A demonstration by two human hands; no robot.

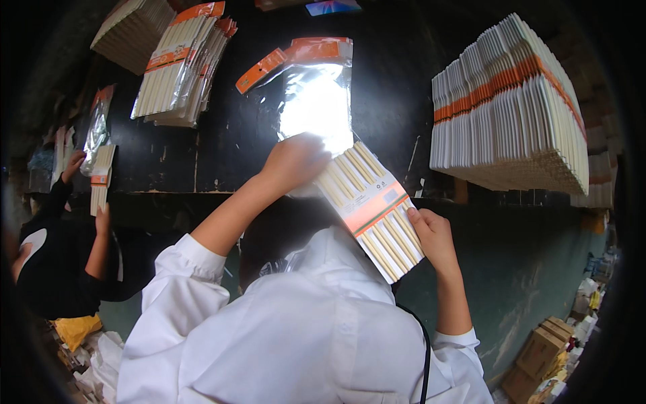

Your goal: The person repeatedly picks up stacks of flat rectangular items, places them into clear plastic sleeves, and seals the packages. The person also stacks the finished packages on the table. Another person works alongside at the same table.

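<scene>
My right hand grips the side edge of a pack of wooden chopsticks on a white card with an orange paper band. The pack is tilted, its upper end at the mouth of a clear plastic bag with an orange header. Closed at the bag's lower edge is my left hand, next to the pack's upper left corner. Glare on the bag and the hand itself hide the fingertips. Whether the pack's end is inside the bag cannot be made out. The bag lies on top of more orange-headed bags.
A tall stack of banded chopstick packs stands on the black table at right. Bagged packs are piled at upper left. At far left a co-worker's hands hold another pack and bag. Cardboard boxes stand at lower right.
</scene>
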